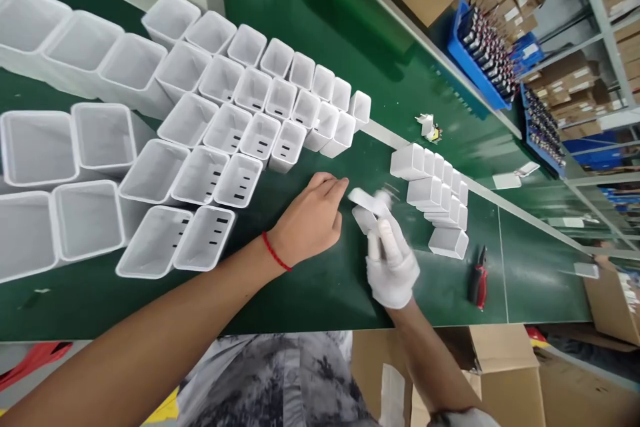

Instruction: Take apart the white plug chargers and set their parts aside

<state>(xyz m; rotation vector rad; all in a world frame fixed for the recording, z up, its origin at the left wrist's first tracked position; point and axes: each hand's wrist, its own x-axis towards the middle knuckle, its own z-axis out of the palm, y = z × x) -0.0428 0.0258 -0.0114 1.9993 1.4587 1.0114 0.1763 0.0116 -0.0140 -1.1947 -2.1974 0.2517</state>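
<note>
My bare left hand, a red string at its wrist, hovers over the green table with its fingers curled together, and I cannot see anything in them. My right hand wears a white glove and is closed on a small white plastic piece, blurred by motion, just right of the left fingertips. Many open white plastic shells with slots in their bottoms stand in rows to the left. A cluster of closed white shells stands right of my hands.
Red-handled pliers lie at the right near the table's front edge. Small white parts and flat plates lie farther back. Blue bins of parts, shelves of cartons and cardboard boxes surround the table.
</note>
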